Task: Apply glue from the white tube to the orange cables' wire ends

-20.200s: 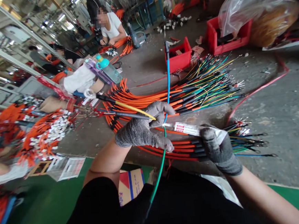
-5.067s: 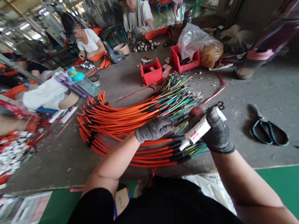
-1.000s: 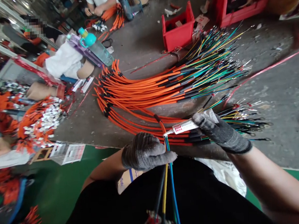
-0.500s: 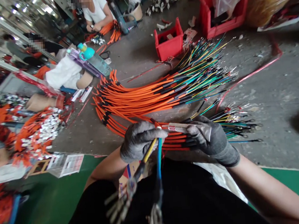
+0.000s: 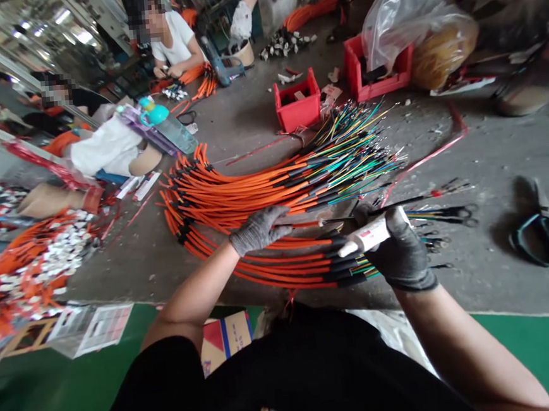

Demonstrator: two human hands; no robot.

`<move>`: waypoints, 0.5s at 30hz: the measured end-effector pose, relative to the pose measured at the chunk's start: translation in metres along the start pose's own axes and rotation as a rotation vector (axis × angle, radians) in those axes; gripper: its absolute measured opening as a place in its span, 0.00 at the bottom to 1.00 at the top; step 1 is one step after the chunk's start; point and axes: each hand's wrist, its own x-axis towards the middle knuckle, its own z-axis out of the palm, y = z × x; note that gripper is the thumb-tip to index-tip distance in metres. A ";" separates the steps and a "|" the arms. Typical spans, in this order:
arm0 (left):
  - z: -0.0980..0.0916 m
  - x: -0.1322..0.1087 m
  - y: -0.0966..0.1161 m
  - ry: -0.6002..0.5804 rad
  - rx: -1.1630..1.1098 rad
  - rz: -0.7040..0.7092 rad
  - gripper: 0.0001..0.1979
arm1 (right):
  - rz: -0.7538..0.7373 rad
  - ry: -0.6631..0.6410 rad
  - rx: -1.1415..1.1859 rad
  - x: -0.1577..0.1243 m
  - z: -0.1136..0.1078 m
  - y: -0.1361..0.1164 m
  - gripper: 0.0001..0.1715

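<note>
My left hand [image 5: 261, 229], in a grey glove, is closed around an orange cable [image 5: 304, 224] just above the table. That cable runs right toward my other hand, ending in dark sleeving and ring-shaped metal lugs. In my gloved right hand [image 5: 404, 252] is a white squeeze tube [image 5: 372, 234], its nozzle pointing left. The right fingers also lie against the cable's wire ends; whether they grip them is hidden. Behind and beneath my hands lies a bundle of orange cables [image 5: 235, 193] with blue, green and yellow wires [image 5: 353, 155] at its right end.
Two red bins [image 5: 298, 105] stand farther back, beside a clear plastic bag [image 5: 446, 40]. Scissors [image 5: 543, 235] with dark handles lie at the right. A bottle [image 5: 168, 125] and white cloth [image 5: 103, 146] are at the left. Co-workers sit across the table; more orange cables [image 5: 36, 262] are at far left.
The wire ends that hung toward my body now stretch rightward over the table. My left hand has moved slightly left and up; the tube in my right hand has turned, nozzle lower. The view has shifted.
</note>
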 end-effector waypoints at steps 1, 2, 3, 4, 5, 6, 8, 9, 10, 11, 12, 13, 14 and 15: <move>0.014 -0.009 -0.008 -0.030 0.071 -0.045 0.28 | 0.042 0.015 0.106 -0.001 -0.001 0.003 0.25; 0.028 -0.017 -0.014 -0.017 0.134 -0.085 0.30 | 0.085 0.031 0.217 -0.001 -0.002 0.005 0.23; 0.040 -0.023 -0.017 0.010 0.175 -0.117 0.31 | 0.118 0.044 0.314 -0.002 -0.002 0.006 0.21; 0.049 -0.027 -0.019 0.030 0.201 -0.141 0.30 | 0.133 0.050 0.376 -0.003 -0.001 0.007 0.20; 0.056 -0.028 -0.019 0.048 0.210 -0.155 0.27 | 0.128 0.049 0.390 -0.004 -0.001 0.008 0.20; 0.060 -0.027 -0.019 0.052 0.204 -0.157 0.24 | 0.111 0.040 0.372 -0.004 -0.001 0.008 0.20; 0.059 -0.021 -0.019 0.010 0.158 -0.113 0.18 | 0.091 0.009 0.291 -0.005 -0.001 0.006 0.21; 0.056 -0.017 -0.020 -0.027 0.130 -0.076 0.16 | 0.089 -0.002 0.250 -0.005 -0.001 0.006 0.23; 0.052 -0.013 -0.021 -0.066 0.108 -0.040 0.15 | 0.090 -0.002 0.221 -0.006 -0.001 0.005 0.24; 0.047 -0.009 -0.022 -0.100 0.094 -0.013 0.14 | 0.094 0.009 0.209 -0.007 0.000 0.004 0.24; 0.044 -0.006 -0.022 -0.127 0.089 0.001 0.13 | 0.103 0.028 0.213 -0.007 0.001 0.003 0.24; 0.040 -0.003 -0.021 -0.141 0.090 0.006 0.12 | 0.117 0.050 0.228 -0.009 0.002 0.002 0.24; 0.037 -0.001 -0.019 -0.145 0.091 0.012 0.11 | 0.133 0.075 0.248 -0.010 0.004 0.002 0.24; 0.034 0.002 -0.016 -0.145 0.082 0.031 0.10 | 0.153 0.096 0.269 -0.011 0.006 0.001 0.23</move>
